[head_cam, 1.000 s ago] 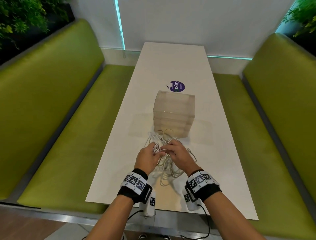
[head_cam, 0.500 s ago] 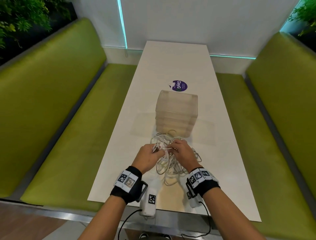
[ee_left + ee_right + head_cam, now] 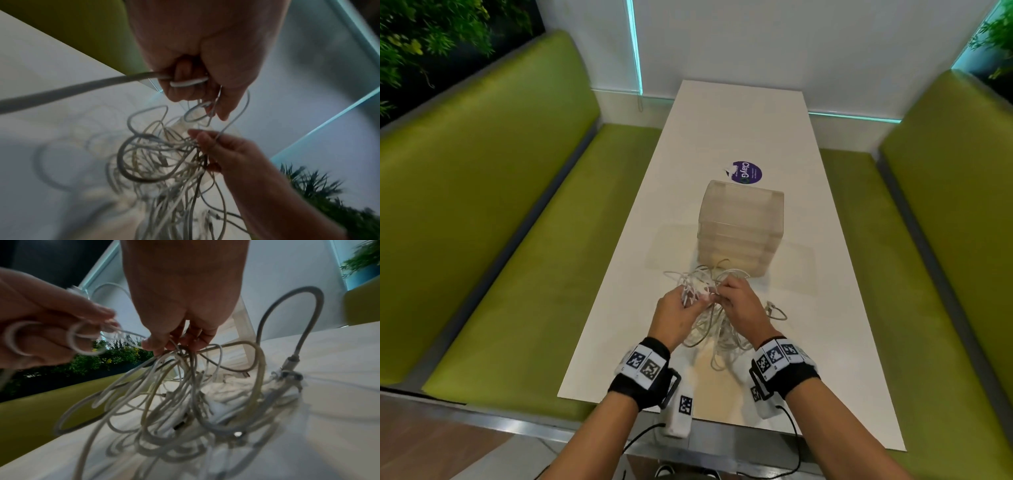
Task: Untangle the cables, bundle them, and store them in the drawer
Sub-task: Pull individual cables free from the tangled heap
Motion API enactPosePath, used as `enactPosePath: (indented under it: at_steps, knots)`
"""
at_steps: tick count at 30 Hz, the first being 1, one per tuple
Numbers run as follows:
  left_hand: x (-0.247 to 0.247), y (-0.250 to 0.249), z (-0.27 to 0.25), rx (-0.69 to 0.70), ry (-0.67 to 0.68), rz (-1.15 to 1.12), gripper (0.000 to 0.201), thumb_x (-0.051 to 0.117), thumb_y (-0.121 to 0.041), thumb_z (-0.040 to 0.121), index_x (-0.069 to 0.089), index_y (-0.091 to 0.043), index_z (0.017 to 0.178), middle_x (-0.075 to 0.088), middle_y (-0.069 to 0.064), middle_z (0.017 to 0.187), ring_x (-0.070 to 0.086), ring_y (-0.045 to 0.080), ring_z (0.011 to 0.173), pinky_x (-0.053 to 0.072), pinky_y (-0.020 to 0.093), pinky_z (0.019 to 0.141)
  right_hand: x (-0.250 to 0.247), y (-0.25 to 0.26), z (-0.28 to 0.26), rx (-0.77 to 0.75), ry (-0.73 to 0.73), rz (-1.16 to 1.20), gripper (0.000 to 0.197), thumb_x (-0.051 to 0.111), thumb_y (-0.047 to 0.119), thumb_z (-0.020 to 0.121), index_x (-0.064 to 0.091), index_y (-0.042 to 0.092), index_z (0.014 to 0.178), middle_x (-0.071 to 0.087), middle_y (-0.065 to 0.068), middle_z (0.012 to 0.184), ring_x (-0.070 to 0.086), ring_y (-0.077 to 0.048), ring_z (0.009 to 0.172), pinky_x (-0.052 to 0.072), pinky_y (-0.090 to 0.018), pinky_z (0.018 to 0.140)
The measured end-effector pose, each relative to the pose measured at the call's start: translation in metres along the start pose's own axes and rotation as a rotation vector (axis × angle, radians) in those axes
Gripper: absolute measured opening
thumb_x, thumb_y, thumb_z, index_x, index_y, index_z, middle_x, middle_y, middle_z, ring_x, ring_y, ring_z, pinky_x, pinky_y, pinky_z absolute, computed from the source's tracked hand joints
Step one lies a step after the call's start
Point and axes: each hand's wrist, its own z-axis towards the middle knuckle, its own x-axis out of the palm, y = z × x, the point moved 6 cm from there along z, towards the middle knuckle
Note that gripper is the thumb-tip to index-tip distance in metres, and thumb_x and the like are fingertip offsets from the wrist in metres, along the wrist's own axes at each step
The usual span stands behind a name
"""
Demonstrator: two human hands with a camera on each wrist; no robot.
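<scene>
While the tangle of white cables (image 3: 717, 318) hangs partly lifted off the white table (image 3: 835, 342), just in front of the translucent drawer unit (image 3: 739, 233), both hands work it: left hand (image 3: 676, 317) has loops wound round its curled fingers, right hand (image 3: 739, 308) pinches strands w/ fingertips, hands nearly touching.

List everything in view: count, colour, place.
cables: one tangled heap, number unclear, white and grey, near end of table, partly lifted
drawer unit: one, translucent, mid-table behind the cables, drawers closed
sticker: one, purple, round, on table beyond the drawer unit
table: one, white
benches: two, green, either side of table
plants: green, top corners
wrist bands: two, black with markers
left hand: grips cable loops
right hand: pinches strands
</scene>
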Motion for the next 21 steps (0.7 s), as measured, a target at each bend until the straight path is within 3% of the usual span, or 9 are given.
enactPosePath:
  at_steps: [2, 5, 9, 13, 15, 17, 21]
  knots:
    - [0.013, 0.000, 0.006, -0.010, 0.032, -0.047, 0.024, 0.072, -0.033, 0.081, 0.065, -0.010, 0.083, 0.065, -0.005, 0.071, 0.057, 0.009, 0.065, 0.045, 0.024, 0.061, 0.001, 0.005, -0.001, -0.019, 0.027, -0.021, 0.013, 0.058, 0.008, 0.089, 0.070, 0.006, 0.094, 0.055, -0.004, 0.088, 0.042, -0.016, 0.088, 0.033, -0.025, 0.075]
    - [0.020, -0.001, 0.010, -0.006, -0.049, -0.114, 0.028, 0.073, -0.034, 0.081, 0.066, -0.007, 0.080, 0.066, -0.001, 0.070, 0.057, 0.013, 0.064, 0.049, 0.035, 0.064, -0.001, 0.004, -0.001, 0.034, 0.007, -0.027, 0.012, 0.058, 0.008, 0.090, 0.067, 0.001, 0.089, 0.050, 0.001, 0.086, 0.040, -0.013, 0.087, 0.030, -0.024, 0.074]
    - [0.025, -0.010, 0.008, 0.064, -0.085, -0.123, 0.014, 0.069, -0.027, 0.085, 0.069, -0.013, 0.084, 0.069, -0.003, 0.075, 0.063, 0.013, 0.071, 0.051, 0.030, 0.069, 0.000, 0.002, 0.001, 0.073, 0.030, -0.062, 0.017, 0.060, 0.015, 0.089, 0.067, 0.000, 0.091, 0.055, -0.006, 0.089, 0.037, -0.010, 0.086, 0.023, -0.019, 0.069]
    - [0.015, -0.019, 0.001, 0.114, -0.109, -0.166, 0.019, 0.067, -0.025, 0.087, 0.063, -0.014, 0.073, 0.060, -0.010, 0.062, 0.050, -0.003, 0.055, 0.042, 0.016, 0.057, -0.005, -0.014, 0.004, 0.134, -0.033, 0.014, 0.009, 0.067, 0.013, 0.083, 0.073, 0.008, 0.088, 0.052, 0.002, 0.088, 0.043, -0.009, 0.088, 0.029, -0.013, 0.073]
    - [0.009, -0.020, -0.005, 0.119, -0.124, -0.194, 0.028, 0.067, -0.020, 0.088, 0.054, -0.023, 0.063, 0.052, -0.015, 0.049, 0.044, -0.005, 0.048, 0.035, 0.011, 0.052, -0.006, -0.014, 0.006, 0.118, -0.061, 0.042, 0.005, 0.068, 0.009, 0.081, 0.073, 0.007, 0.083, 0.052, 0.002, 0.086, 0.044, -0.008, 0.087, 0.031, -0.004, 0.072]
    - [0.003, -0.016, -0.006, 0.105, -0.159, -0.235, 0.034, 0.067, -0.019, 0.087, 0.048, -0.026, 0.060, 0.048, -0.017, 0.044, 0.041, -0.003, 0.046, 0.034, 0.013, 0.052, -0.004, -0.007, 0.010, 0.072, -0.082, 0.019, 0.005, 0.070, 0.010, 0.080, 0.072, 0.007, 0.083, 0.053, 0.000, 0.086, 0.045, -0.009, 0.088, 0.032, -0.003, 0.072]
    - [-0.015, 0.002, 0.000, 0.008, -0.275, -0.343, 0.038, 0.068, -0.020, 0.087, 0.045, -0.019, 0.057, 0.042, -0.016, 0.044, 0.034, 0.003, 0.049, 0.034, 0.025, 0.056, 0.002, -0.001, 0.014, 0.002, -0.133, -0.114, 0.009, 0.071, 0.004, 0.077, 0.071, 0.006, 0.086, 0.059, -0.005, 0.092, 0.043, -0.016, 0.097, 0.030, -0.008, 0.080]
